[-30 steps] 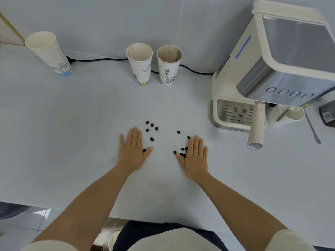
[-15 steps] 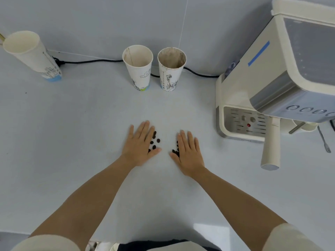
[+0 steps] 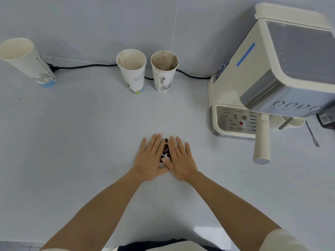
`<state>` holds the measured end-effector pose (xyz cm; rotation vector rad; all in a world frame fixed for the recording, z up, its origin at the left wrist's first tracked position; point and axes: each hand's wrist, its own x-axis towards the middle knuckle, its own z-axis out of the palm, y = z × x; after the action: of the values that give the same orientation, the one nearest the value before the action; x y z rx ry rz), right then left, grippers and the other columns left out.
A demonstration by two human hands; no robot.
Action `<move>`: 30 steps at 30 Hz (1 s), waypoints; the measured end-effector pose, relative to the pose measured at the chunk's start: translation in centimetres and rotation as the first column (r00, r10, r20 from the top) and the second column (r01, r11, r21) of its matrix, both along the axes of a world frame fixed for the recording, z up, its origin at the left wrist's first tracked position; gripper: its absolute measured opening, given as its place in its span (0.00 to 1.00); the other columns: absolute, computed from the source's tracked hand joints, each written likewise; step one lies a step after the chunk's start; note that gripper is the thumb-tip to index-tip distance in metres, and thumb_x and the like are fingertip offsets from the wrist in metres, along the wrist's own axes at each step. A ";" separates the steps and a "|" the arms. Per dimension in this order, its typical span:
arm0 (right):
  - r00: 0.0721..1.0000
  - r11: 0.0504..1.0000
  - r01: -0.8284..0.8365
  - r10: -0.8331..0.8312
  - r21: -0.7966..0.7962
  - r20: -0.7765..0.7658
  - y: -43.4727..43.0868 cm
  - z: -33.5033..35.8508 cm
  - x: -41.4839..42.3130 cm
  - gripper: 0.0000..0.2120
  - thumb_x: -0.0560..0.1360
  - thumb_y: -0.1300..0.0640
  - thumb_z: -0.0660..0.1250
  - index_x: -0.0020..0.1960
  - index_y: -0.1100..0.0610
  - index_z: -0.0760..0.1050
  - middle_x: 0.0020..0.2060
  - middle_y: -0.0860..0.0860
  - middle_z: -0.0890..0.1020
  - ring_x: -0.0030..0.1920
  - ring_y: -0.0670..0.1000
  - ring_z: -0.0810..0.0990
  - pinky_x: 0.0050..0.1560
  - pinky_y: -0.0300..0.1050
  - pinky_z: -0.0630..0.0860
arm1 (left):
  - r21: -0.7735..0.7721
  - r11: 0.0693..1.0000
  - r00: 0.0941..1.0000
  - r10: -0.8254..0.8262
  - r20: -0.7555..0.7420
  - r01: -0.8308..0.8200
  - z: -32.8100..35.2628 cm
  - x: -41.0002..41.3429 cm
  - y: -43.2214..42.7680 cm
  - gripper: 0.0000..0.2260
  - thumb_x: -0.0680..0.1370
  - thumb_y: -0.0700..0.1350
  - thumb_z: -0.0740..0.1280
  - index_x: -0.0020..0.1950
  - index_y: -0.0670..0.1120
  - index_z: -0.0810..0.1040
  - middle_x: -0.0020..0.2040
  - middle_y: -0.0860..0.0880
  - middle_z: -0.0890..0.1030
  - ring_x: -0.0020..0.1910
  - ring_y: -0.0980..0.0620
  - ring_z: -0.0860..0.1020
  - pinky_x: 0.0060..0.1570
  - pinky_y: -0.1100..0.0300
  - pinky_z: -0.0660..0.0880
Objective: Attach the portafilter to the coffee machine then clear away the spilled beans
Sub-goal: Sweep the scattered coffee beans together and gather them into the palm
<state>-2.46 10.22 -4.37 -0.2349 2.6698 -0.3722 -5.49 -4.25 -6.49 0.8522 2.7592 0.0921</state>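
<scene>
Lying flat and open on the table, the left hand and right hand hold nothing; they trap the beans between them to heap them up.

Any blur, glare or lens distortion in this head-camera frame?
Head view: wide-angle bending tilts the left paper cup and cream coffee machine outward; mild motion blur on the left hand and right hand; soft even light, one faint glare patch on the white counter.

- A pale wall is rising behind a white counter, with 1 thin seam running down it.
- Soft light is glaring off the counter's near edge.
</scene>
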 end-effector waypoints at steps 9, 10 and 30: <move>0.998 0.997 0.050 -0.047 -0.061 0.050 -1.1 0.3 1.4 0.49 0.53 0.28 0.13 0.67 0.55 0.27 0.67 0.49 0.28 0.67 0.48 0.25 0.69 0.51 0.27 | 0.034 0.996 0.995 0.081 0.064 -0.083 0.6 2.2 0.8 0.36 0.70 0.62 0.54 0.70 0.39 0.59 0.69 0.39 0.71 0.73 0.47 0.54 0.70 0.49 0.41; 0.997 0.996 0.054 -0.050 -0.067 0.059 -1.3 0.3 1.5 0.49 0.53 0.28 0.13 0.67 0.55 0.26 0.68 0.49 0.29 0.67 0.48 0.25 0.69 0.51 0.27 | 0.042 0.994 0.993 0.100 0.057 -0.102 0.4 2.4 0.9 0.35 0.71 0.61 0.53 0.70 0.39 0.59 0.69 0.39 0.70 0.75 0.48 0.49 0.71 0.49 0.40; 0.994 0.990 -0.049 0.062 -0.136 0.092 -0.8 0.9 -0.7 0.32 0.81 0.45 0.46 0.74 0.60 0.35 0.75 0.54 0.39 0.75 0.49 0.36 0.72 0.45 0.33 | 0.067 0.990 0.975 0.105 0.196 -0.121 1.3 2.6 0.1 0.50 0.57 0.76 0.27 0.71 0.46 0.31 0.74 0.51 0.34 0.69 0.54 0.31 0.68 0.54 0.31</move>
<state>-3.16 9.45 -3.47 -0.3231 2.5410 -0.5312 -2.90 -4.20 -5.14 0.6655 2.6343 0.2901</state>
